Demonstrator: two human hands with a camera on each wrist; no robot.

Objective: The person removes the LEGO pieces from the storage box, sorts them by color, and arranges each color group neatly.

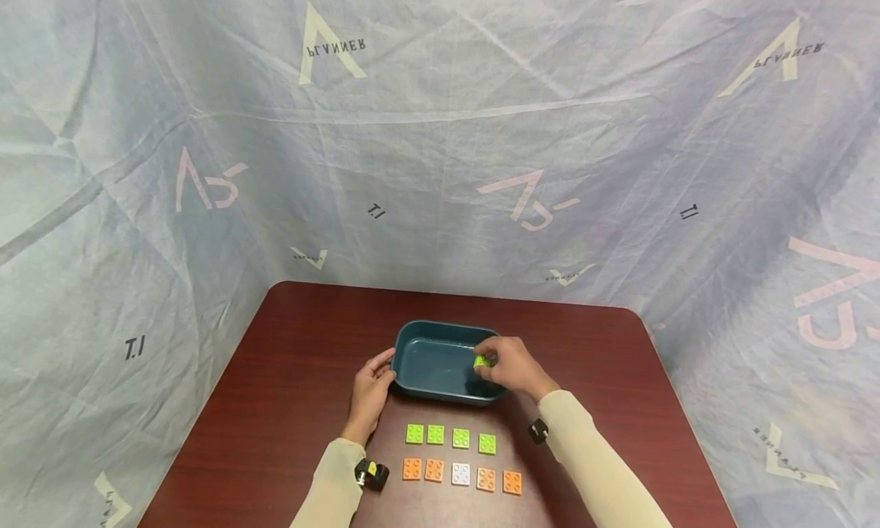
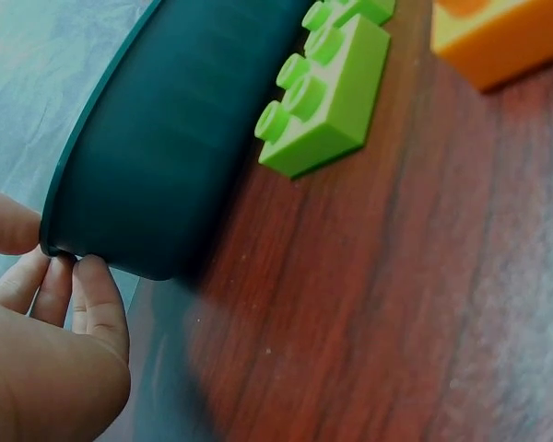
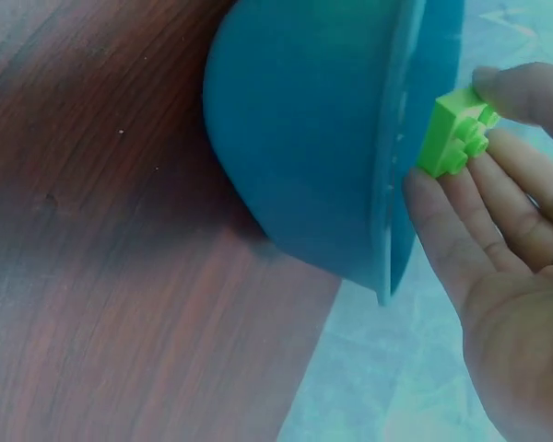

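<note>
A dark teal plastic basin stands on the table. My left hand pinches its left end at the rim, thumb on one side and fingertips on the other, as the left wrist view shows. My right hand holds a lime-green toy building block between thumb and fingertips. In the head view that block is over the right end of the basin, inside its rim. In front of the basin lies a row of several lime-green blocks, studs up.
Nearer me runs a second row: several orange blocks with one white block among them. The reddish-brown table ends at grey-white printed sheeting at the back and sides.
</note>
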